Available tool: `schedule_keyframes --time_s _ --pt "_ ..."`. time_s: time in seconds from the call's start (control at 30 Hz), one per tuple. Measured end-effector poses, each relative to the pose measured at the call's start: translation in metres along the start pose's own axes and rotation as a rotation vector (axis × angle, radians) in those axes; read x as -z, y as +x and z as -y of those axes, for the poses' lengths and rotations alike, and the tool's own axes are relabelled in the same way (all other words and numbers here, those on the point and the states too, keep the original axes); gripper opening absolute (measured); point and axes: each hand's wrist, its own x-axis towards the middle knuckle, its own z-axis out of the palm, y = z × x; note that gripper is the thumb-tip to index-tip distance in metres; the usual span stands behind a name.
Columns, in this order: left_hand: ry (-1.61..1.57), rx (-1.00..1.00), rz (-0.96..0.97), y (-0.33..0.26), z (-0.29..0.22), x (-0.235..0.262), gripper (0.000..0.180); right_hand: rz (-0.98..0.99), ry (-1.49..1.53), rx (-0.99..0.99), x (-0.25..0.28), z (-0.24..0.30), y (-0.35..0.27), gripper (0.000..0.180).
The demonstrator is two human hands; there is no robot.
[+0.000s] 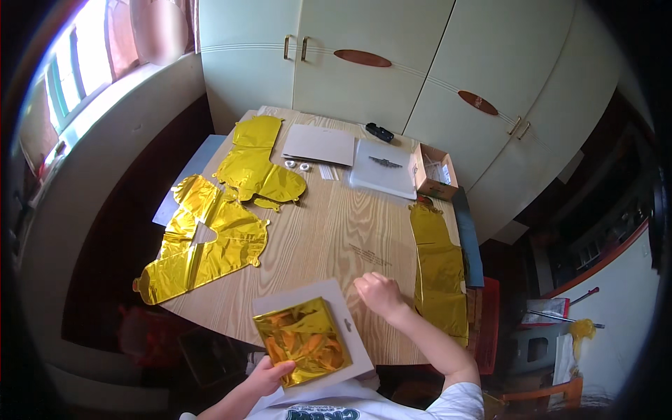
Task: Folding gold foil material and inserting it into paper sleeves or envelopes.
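Note:
My left hand (269,376) grips the lower left edge of a folded gold foil balloon (304,339) together with a pale cardboard backing card (359,350), its thumb on top of the foil. The card has a hanger slot and lies tilted over the table's near edge. Beside the card's upper right corner, my right hand (381,294) is closed in a fist above the wood-grain table (336,238). What its fingers hold, if anything, is hidden. Flattened gold foil balloons lie at the left (234,241), the far left (255,168) and along the right edge (439,269).
Toward the back are a grey cardboard sheet (318,143), two small white rolls (290,164), white strips (329,172), clear plastic sleeves (381,182), a black object (379,131) and an open box (435,187). Pale cabinets (364,84) stand behind the table. Something red (490,315) stands at its right.

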Motion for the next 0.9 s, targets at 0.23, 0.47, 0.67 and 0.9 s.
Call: schedule_keyframes --time_s 0.23,0.47,0.67,0.9 --pt "-0.074 0.115 -0.121 0.005 -0.001 -0.016 0.033 0.034 0.269 -0.075 0.013 0.025 -0.005 0.009" --pt "-0.11 -0.01 -0.178 0.008 -0.009 -0.028 0.031 0.21 0.608 -0.245 0.017 0.028 -0.002 0.014" --pt "0.035 -0.121 -0.165 0.019 0.014 -0.018 0.027 0.198 0.635 -0.241 0.016 0.034 -0.002 0.014" --pt "-0.058 -0.101 -0.158 0.021 0.018 -0.042 0.029 0.083 0.395 -0.149 0.018 0.055 -0.006 0.013"
